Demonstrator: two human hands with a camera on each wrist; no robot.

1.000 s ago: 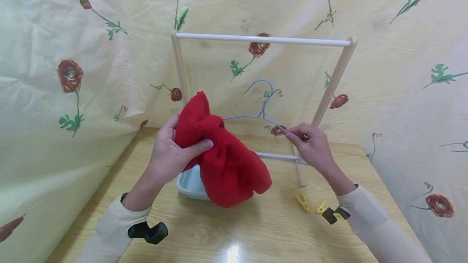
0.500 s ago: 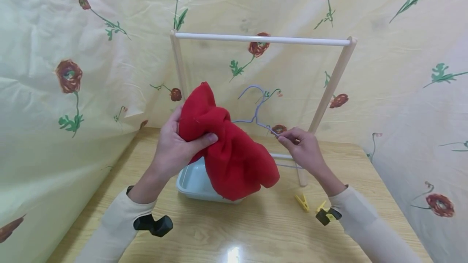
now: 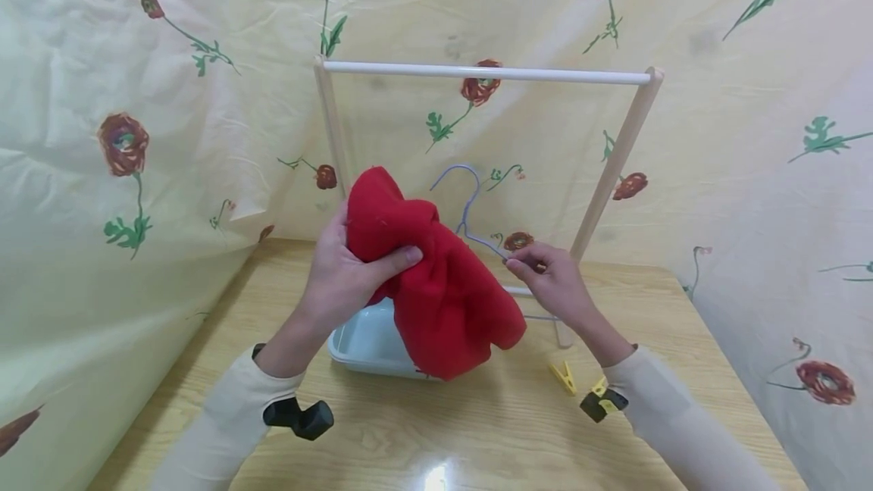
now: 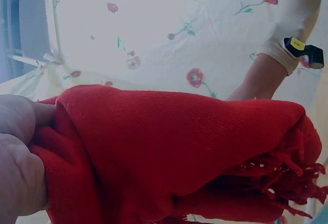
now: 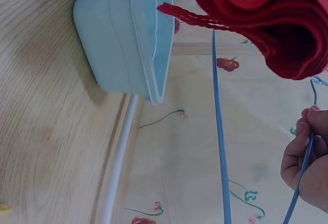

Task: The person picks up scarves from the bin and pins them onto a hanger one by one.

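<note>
My left hand (image 3: 344, 267) grips a bunched red scarf (image 3: 443, 294), its thumb pressed across the folds. Loose fringe (image 4: 287, 178) shows at one end of the scarf in the left wrist view. To the right, my right hand (image 3: 554, 279) pinches the sloping shoulder of a thin blue wire hanger (image 3: 464, 218). The hanger's hook points up and its left part is hidden behind the scarf. In the right wrist view the hanger's long bottom bar (image 5: 220, 126) runs behind the scarf, and the thumb and fingers hold the other wire.
A light blue plastic basin (image 3: 351, 361) stands on the wooden table (image 3: 368, 430), partly under the scarf. Behind it rises a wooden rack with a white top bar (image 3: 487, 72). Yellow clothespins (image 3: 564, 379) lie at the right. Flowered cloth covers the surrounding walls.
My left hand has moved right with the scarf. My right hand has brought the hanger left and slightly down, so more of it is now behind the scarf.
</note>
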